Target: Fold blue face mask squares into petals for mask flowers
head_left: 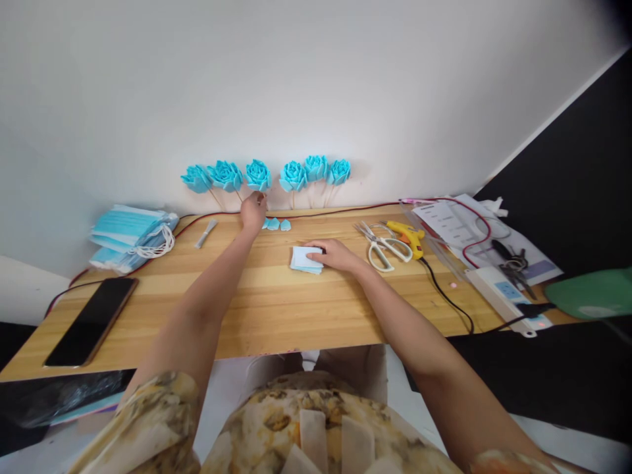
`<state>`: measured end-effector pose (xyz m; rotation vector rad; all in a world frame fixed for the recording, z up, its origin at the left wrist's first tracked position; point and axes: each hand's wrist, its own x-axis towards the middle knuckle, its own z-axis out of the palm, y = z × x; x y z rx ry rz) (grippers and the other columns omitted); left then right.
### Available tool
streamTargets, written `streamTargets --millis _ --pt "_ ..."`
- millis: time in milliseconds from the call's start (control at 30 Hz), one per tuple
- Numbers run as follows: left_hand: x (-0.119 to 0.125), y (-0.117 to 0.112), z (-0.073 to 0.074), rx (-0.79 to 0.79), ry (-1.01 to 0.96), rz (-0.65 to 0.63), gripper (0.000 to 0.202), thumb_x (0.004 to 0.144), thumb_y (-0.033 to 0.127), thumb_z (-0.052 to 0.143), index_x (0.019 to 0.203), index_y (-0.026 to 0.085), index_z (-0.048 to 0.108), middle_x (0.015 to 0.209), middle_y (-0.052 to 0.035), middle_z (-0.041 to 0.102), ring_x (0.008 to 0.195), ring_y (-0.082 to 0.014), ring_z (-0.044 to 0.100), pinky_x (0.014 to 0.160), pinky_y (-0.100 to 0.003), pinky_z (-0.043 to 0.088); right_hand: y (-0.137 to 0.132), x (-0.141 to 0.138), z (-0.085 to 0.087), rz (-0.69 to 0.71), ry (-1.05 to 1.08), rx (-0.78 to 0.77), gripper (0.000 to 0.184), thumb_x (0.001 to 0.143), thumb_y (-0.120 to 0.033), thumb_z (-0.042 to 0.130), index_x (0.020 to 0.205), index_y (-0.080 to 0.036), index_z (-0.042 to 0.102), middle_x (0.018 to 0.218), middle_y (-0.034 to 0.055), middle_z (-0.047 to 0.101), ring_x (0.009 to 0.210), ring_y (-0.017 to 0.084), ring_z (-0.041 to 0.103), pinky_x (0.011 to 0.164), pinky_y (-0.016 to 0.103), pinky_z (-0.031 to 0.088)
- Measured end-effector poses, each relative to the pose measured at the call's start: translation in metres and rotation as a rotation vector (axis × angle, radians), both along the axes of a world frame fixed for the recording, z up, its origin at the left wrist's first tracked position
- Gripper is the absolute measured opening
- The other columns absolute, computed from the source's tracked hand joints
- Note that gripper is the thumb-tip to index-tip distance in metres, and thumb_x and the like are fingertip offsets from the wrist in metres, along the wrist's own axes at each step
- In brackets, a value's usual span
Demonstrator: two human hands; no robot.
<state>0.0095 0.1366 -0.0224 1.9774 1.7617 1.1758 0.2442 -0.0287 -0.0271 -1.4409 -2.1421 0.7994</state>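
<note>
My left hand (253,210) reaches to the back of the wooden table (257,303), its fingers pinched at the stick of a blue fabric rose (258,174) leaning on the wall. Several more blue roses (316,170) stand in a row on either side. Small blue petal pieces (276,224) lie just right of that hand. My right hand (333,255) rests flat with fingers closed over a small stack of pale blue squares (305,260) in the table's middle.
A pile of blue face masks (129,236) with white loops sits at the far left, a black phone (93,320) at front left. Scissors (382,245), a yellow glue gun (407,237), papers (459,224), a power strip (503,299) and cables lie right.
</note>
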Motion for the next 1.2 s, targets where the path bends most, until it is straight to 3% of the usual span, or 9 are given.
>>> streamTargets --millis 200,633,900,1067,1200 --pt "0.0 0.002 -0.004 -0.006 0.0 -0.025 0.033 0.089 0.024 0.048 0.112 0.014 0.07 0.112 -0.015 0.075 0.106 -0.0275 0.07 0.092 -0.034 0.049 0.0 0.0 0.0 0.014 0.005 -0.001 0.038 0.092 -0.031 0.064 0.128 -0.021 0.07 0.127 0.0061 0.073 0.113 0.021 0.071 0.098 0.032 0.052" --pt "-0.003 -0.007 -0.003 -0.02 -0.025 -0.043 0.043 0.088 0.021 0.048 0.124 0.014 0.068 0.117 -0.0127 0.075 0.108 -0.0246 0.07 0.094 -0.03 0.05 0.0 0.001 -0.001 0.015 0.012 0.004 0.037 0.092 -0.031 0.064 0.127 -0.022 0.07 0.127 0.0051 0.074 0.111 0.02 0.071 0.095 0.03 0.052" --pt "-0.013 -0.029 -0.007 -0.024 -0.052 -0.079 0.045 0.088 0.02 0.047 0.127 0.012 0.067 0.11 -0.0137 0.076 0.101 -0.0249 0.072 0.09 -0.033 0.053 -0.001 0.0 0.003 0.019 -0.013 0.007 0.037 0.092 -0.032 0.064 0.127 -0.021 0.07 0.126 0.0057 0.074 0.109 0.021 0.071 0.093 0.029 0.052" --pt "0.004 -0.043 -0.007 -0.027 -0.048 -0.15 0.037 0.09 0.023 0.05 0.119 0.012 0.071 0.103 -0.0118 0.077 0.094 -0.0228 0.072 0.087 -0.031 0.053 0.0 0.0 0.001 0.03 -0.007 0.009 0.038 0.092 -0.031 0.064 0.127 -0.02 0.07 0.126 0.0064 0.074 0.111 0.022 0.071 0.094 0.03 0.052" --pt "0.028 -0.035 0.001 -0.008 -0.016 -0.175 0.036 0.09 0.022 0.053 0.119 0.012 0.071 0.108 -0.0115 0.077 0.095 -0.0222 0.071 0.089 -0.031 0.05 -0.001 -0.001 0.001 0.023 0.02 0.011 0.036 0.092 -0.03 0.064 0.126 -0.021 0.07 0.128 0.0047 0.073 0.116 0.021 0.069 0.098 0.029 0.05"
